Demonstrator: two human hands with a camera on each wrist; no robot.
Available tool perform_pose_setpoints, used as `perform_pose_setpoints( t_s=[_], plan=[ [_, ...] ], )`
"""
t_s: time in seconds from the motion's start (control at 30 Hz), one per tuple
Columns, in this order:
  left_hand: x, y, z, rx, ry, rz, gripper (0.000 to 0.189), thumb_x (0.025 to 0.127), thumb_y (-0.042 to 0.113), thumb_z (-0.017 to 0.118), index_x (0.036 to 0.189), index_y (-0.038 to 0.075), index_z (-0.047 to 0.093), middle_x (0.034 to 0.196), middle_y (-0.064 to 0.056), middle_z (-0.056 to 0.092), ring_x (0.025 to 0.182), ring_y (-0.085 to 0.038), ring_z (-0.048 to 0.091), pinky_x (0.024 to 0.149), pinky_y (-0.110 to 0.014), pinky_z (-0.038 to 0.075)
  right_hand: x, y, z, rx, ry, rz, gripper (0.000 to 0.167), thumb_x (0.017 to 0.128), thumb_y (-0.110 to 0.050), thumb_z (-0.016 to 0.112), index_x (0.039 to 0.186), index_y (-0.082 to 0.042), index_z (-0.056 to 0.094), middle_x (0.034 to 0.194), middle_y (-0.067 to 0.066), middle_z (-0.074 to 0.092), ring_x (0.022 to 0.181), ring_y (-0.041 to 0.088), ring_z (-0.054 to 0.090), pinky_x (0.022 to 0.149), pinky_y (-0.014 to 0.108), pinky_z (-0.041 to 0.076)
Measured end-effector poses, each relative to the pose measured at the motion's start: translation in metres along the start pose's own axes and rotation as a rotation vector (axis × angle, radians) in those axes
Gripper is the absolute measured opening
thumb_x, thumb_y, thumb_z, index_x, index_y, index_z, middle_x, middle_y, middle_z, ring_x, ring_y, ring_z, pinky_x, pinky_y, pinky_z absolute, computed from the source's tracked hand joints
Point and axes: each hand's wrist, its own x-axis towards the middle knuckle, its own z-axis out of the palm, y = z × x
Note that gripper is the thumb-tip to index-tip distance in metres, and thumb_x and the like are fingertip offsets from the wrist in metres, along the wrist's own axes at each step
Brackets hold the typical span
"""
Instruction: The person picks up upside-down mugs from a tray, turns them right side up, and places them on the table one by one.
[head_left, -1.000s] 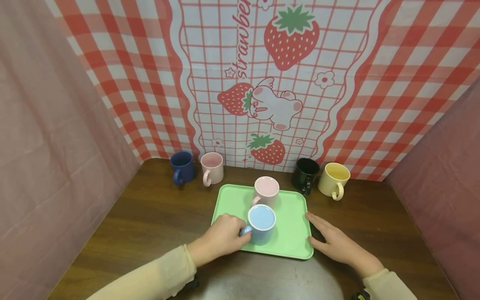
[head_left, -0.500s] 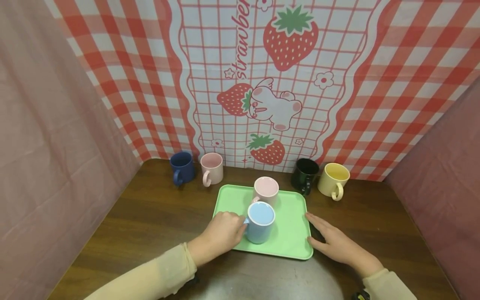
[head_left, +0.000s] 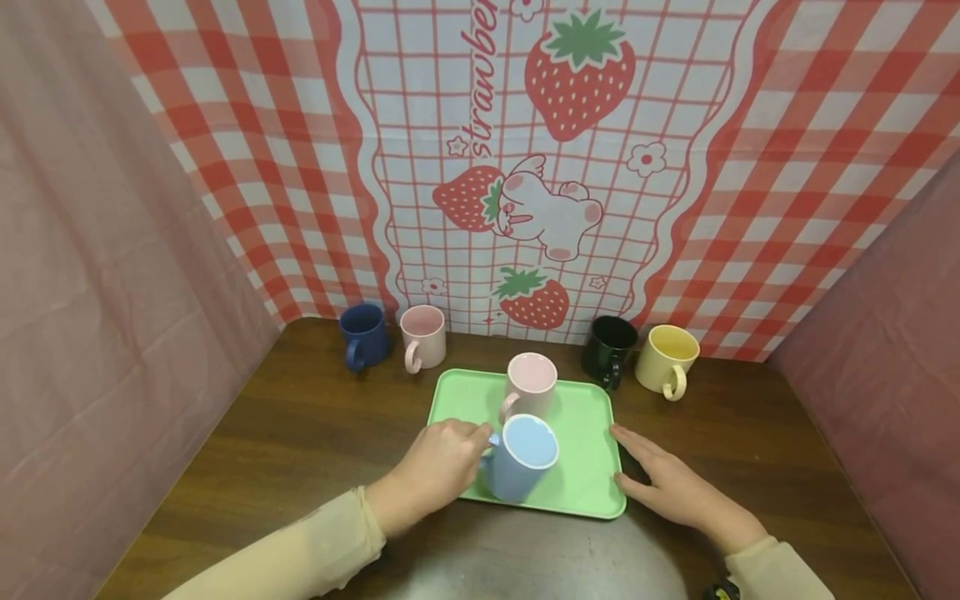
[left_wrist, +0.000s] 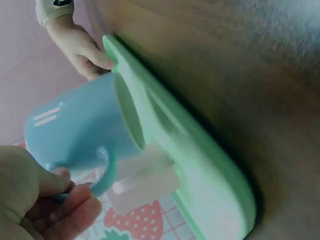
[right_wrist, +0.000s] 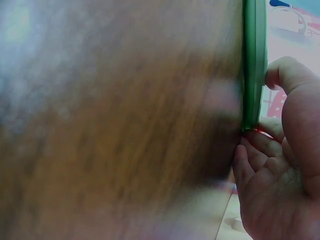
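My left hand (head_left: 438,462) grips the handle of a light blue mug (head_left: 517,471), thumb and fingers curled round it. Tilted, with its top leaning right, the mug is over the near part of a green tray (head_left: 585,475). A flat disc with a white ring faces up, and in the left wrist view the mug's (left_wrist: 80,125) rim appears to be at the tray end; I cannot tell if it touches the tray. Behind it, a pink mug (head_left: 532,379) stands on the tray, partly covered. My right hand (head_left: 675,492) rests against the tray's right edge, fingers extended.
A navy mug (head_left: 365,337) and another pink mug (head_left: 424,337) stand at the table's back left. At the back right are a black mug (head_left: 609,350) and a yellow mug (head_left: 667,362). A red checked cloth (head_left: 300,167) hangs behind the wooden table (head_left: 300,417).
The blue mug first rises slightly from its upright stance, then tips so its top leans right and its lower end shifts left. My right hand and the tray stay put.
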Motion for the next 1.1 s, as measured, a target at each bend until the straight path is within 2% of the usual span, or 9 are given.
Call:
perform_pose_setpoints(
  t_s=[0.1, 0.23, 0.4, 0.5, 0.6, 0.73, 0.87, 1.0, 1.1],
  plan=[
    [0.004, -0.003, -0.005, -0.019, 0.070, 0.047, 0.022, 0.083, 0.004, 0.090, 0.091, 0.005, 0.069, 0.076, 0.000, 0.073, 0.063, -0.019, 0.069, 0.057, -0.034, 0.060, 0.000, 0.000, 0.000, -0.004, 0.002, -0.004, 0.071, 0.105, -0.030, 0.076, 0.161, 0.002, 0.048, 0.163, 0.025, 0.051, 0.147, 0.046, 0.052, 0.111, 0.067, 0.048],
    [0.010, -0.009, -0.012, -0.089, 0.141, 0.053, 0.021, 0.084, -0.001, 0.087, 0.091, 0.005, 0.068, 0.075, -0.001, 0.073, 0.062, -0.017, 0.069, 0.058, -0.032, 0.060, 0.000, 0.000, 0.000, -0.007, 0.002, -0.004, 0.071, 0.105, -0.030, 0.076, 0.162, 0.002, 0.048, 0.163, 0.025, 0.051, 0.147, 0.046, 0.052, 0.111, 0.067, 0.048],
    [0.018, -0.014, -0.019, -0.201, 0.212, -0.007, 0.020, 0.091, -0.001, 0.083, 0.086, 0.008, 0.066, 0.064, 0.002, 0.064, 0.054, -0.010, 0.056, 0.052, -0.026, 0.053, 0.000, 0.001, 0.000, -0.003, -0.009, 0.016, 0.072, 0.106, -0.032, 0.075, 0.163, 0.001, 0.046, 0.164, 0.025, 0.050, 0.148, 0.046, 0.051, 0.113, 0.067, 0.047],
    [0.021, -0.016, -0.022, -0.289, 0.240, -0.073, 0.017, 0.092, -0.005, 0.079, 0.086, 0.007, 0.069, 0.067, 0.001, 0.070, 0.056, -0.006, 0.060, 0.051, -0.020, 0.048, 0.000, 0.000, 0.000, 0.001, -0.014, 0.021, 0.072, 0.106, -0.032, 0.075, 0.163, 0.001, 0.046, 0.164, 0.025, 0.050, 0.148, 0.046, 0.051, 0.113, 0.067, 0.047],
    [0.022, -0.016, -0.023, -0.429, 0.232, -0.183, 0.015, 0.092, -0.010, 0.075, 0.094, 0.004, 0.080, 0.078, -0.005, 0.080, 0.058, -0.005, 0.067, 0.050, -0.015, 0.047, 0.000, -0.002, -0.002, 0.005, -0.018, 0.015, 0.072, 0.105, -0.031, 0.075, 0.162, 0.002, 0.047, 0.163, 0.025, 0.050, 0.148, 0.047, 0.051, 0.112, 0.067, 0.047],
    [0.022, -0.014, -0.021, -0.664, 0.169, -0.407, 0.020, 0.097, -0.009, 0.070, 0.106, 0.002, 0.084, 0.080, -0.007, 0.080, 0.052, -0.003, 0.066, 0.045, -0.017, 0.048, 0.001, -0.002, -0.002, 0.001, -0.026, 0.014, 0.071, 0.105, -0.030, 0.076, 0.161, 0.003, 0.047, 0.163, 0.026, 0.051, 0.147, 0.047, 0.052, 0.113, 0.067, 0.047],
    [0.026, -0.010, -0.016, -0.891, 0.115, -0.607, 0.020, 0.101, -0.007, 0.065, 0.106, -0.001, 0.083, 0.079, -0.012, 0.078, 0.049, -0.008, 0.065, 0.047, -0.025, 0.054, 0.003, -0.003, -0.004, -0.011, -0.035, 0.007, 0.072, 0.104, -0.030, 0.077, 0.160, 0.004, 0.048, 0.162, 0.026, 0.052, 0.146, 0.047, 0.053, 0.112, 0.067, 0.048],
    [0.028, -0.005, -0.008, -1.177, 0.096, -0.767, 0.019, 0.106, -0.005, 0.062, 0.112, -0.012, 0.078, 0.085, -0.026, 0.077, 0.051, -0.014, 0.065, 0.053, -0.031, 0.061, 0.005, -0.004, -0.008, -0.013, -0.049, -0.002, 0.072, 0.103, -0.029, 0.078, 0.159, 0.006, 0.049, 0.159, 0.028, 0.053, 0.144, 0.049, 0.054, 0.112, 0.067, 0.048],
    [0.028, 0.000, 0.000, -1.368, 0.094, -0.879, 0.022, 0.108, -0.003, 0.060, 0.113, -0.019, 0.073, 0.080, -0.021, 0.075, 0.053, -0.012, 0.063, 0.055, -0.030, 0.062, 0.007, -0.006, -0.011, -0.006, -0.062, 0.001, 0.072, 0.103, -0.028, 0.078, 0.158, 0.008, 0.049, 0.158, 0.030, 0.054, 0.144, 0.050, 0.054, 0.112, 0.068, 0.048]
  ],
)
